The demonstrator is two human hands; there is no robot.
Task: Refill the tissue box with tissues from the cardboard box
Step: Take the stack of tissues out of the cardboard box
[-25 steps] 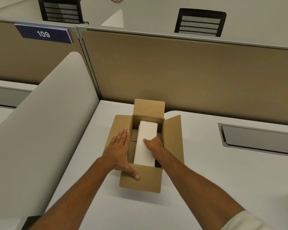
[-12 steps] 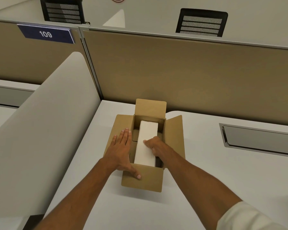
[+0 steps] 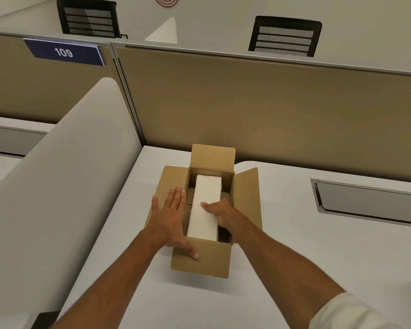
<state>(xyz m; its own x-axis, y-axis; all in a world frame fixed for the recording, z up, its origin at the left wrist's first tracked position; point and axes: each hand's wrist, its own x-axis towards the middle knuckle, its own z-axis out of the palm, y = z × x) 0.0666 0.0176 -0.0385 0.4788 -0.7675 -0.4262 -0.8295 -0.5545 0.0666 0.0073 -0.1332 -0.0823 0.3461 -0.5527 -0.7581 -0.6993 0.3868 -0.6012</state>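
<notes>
An open brown cardboard box point(image 3: 247, 198) sits on the white desk with its flaps spread out. Inside it lies a long white stack of tissues point(image 3: 205, 200), running away from me. My left hand point(image 3: 170, 217) lies flat on the box's left flap, fingers spread, thumb on the near flap. My right hand point(image 3: 220, 211) reaches into the box, thumb on top of the stack and fingers curled down its right side, gripping it. No tissue box is in view.
A tan partition wall point(image 3: 271, 110) stands right behind the box. A curved white divider point(image 3: 57, 174) rises on the left. A recessed metal cable tray point(image 3: 370, 200) lies in the desk to the right. Two black chairs stand beyond the partition.
Both hands and the tissue stack stay in nearly the same place; only the camera view has shifted slightly.
</notes>
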